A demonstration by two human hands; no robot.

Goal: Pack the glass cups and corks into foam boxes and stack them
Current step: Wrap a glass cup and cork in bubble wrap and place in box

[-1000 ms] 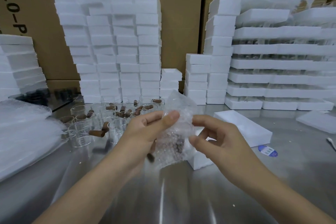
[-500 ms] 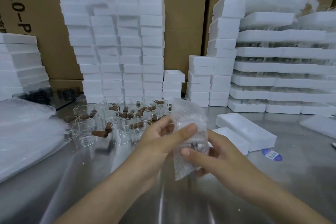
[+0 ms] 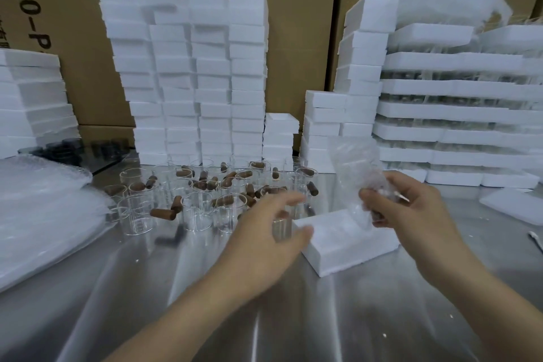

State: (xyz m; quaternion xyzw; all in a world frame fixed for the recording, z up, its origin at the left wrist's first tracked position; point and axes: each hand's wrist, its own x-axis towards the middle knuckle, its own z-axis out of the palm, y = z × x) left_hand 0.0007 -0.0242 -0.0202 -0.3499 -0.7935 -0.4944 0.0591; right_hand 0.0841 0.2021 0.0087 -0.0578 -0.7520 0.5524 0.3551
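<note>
We pinch a bubble-wrap pouch (image 3: 351, 161) in our right grip (image 3: 411, 211); our left grip (image 3: 270, 232) is spread open.
A foam box (image 3: 349, 247) lies on the desk (image 3: 264, 317) just under and between both grips. Beyond the left grip stand glass cups (image 3: 198, 213) with brown corks (image 3: 162, 212) scattered among them. Farther back rise stacked foam boxes (image 3: 199, 82).

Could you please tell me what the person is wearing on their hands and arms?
Nothing visible: the left hand and right hand are ungloved, without rings, watch or bracelet, and both forearms are bare to the frame's edge, no sleeves showing.
</note>
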